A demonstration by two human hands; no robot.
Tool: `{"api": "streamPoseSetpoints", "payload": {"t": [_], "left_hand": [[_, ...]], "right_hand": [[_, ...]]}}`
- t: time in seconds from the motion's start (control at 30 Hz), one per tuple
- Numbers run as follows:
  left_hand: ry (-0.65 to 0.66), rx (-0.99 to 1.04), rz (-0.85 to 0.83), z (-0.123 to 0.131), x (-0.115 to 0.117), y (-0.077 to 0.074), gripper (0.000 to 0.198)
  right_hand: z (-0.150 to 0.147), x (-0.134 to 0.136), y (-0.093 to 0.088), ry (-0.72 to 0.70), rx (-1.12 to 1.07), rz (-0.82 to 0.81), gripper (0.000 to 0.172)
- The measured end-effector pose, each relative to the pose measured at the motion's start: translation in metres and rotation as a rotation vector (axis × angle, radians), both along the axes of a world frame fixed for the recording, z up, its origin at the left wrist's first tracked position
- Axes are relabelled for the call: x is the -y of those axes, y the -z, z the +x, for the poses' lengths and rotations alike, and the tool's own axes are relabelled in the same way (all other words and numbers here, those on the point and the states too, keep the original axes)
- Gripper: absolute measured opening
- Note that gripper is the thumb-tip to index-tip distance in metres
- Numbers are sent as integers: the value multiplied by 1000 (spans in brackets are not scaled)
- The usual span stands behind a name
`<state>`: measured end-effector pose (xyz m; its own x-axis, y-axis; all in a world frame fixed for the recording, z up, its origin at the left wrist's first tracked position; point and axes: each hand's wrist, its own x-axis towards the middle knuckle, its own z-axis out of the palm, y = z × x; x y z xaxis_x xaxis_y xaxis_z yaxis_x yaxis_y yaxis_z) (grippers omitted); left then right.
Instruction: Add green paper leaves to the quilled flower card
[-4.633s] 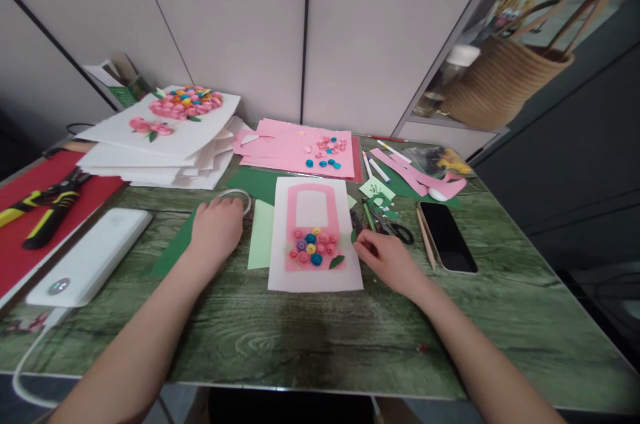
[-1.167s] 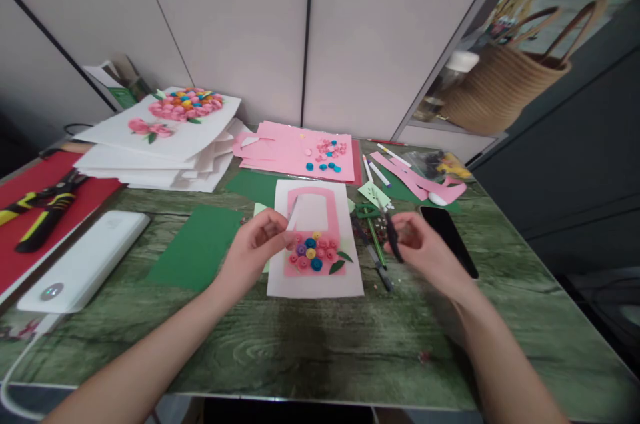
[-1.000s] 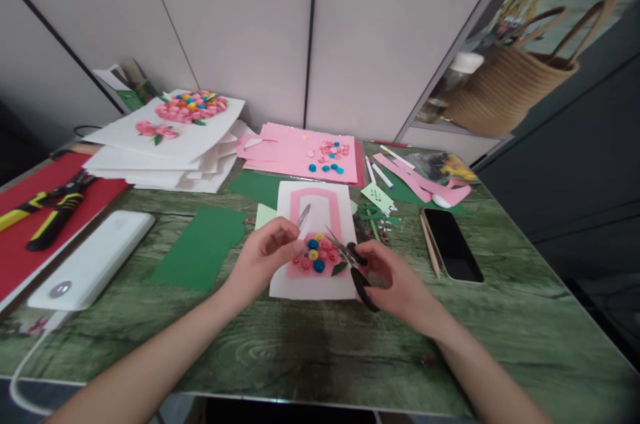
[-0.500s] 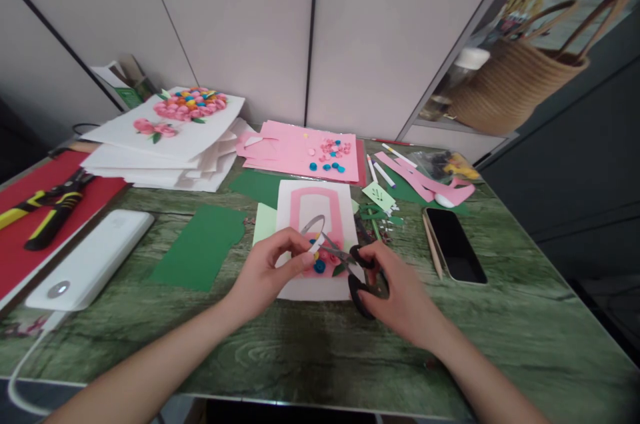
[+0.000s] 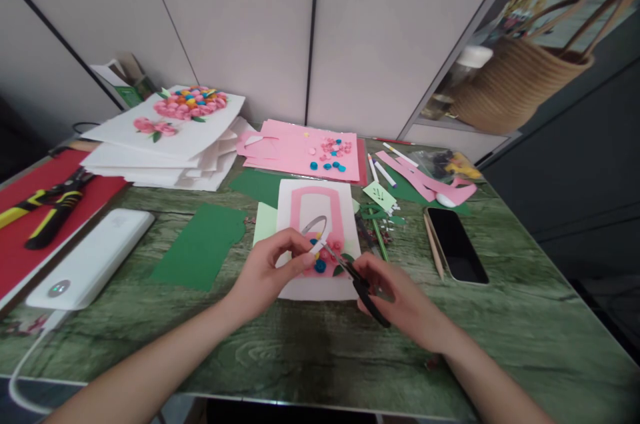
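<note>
My left hand (image 5: pixel 277 271) pinches a thin white strip (image 5: pixel 321 224) that curls up in a loop, probably tape or paper. In my right hand (image 5: pixel 397 301) is a pair of black-handled scissors (image 5: pixel 364 287), its blades pointing left at the strip close to my left fingertips. Both hands are above a white card (image 5: pixel 317 289). On the card are a pink paper frame (image 5: pixel 314 193) and a cluster of pink, blue and yellow rolled paper flowers (image 5: pixel 320 265), partly hidden by my left fingers.
Green paper (image 5: pixel 197 247) and a white power bank (image 5: pixel 90 261) lie to the left, with pliers (image 5: pixel 55 211) beyond. A phone (image 5: pixel 457 244) and a wooden stick (image 5: pixel 434 244) lie right. Behind are pink sheets (image 5: pixel 287 154) bearing small paper rolls and a white paper stack (image 5: pixel 165 167).
The scissors have turned in my right hand and their blades have come together near the strip. My left hand stays in place, still pinching the strip.
</note>
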<state>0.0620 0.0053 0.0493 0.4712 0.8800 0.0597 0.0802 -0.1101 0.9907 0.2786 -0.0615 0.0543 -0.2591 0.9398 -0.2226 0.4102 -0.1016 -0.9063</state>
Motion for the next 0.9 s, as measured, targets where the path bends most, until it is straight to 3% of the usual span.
{"api": "streamPoseSetpoints", "payload": {"t": [0.23,0.57,0.9], "left_hand": [[30,-49,20,0,0,3,11],[5,-49,70,-1,0,6,8],[-21,-49,91,2,6,11,8]], "right_hand": [[1,1,-3,-65,-188,-114,9],[-8,8,-11,-7,124,43,16],[-13,13,-11,48,236,90,29]]}}
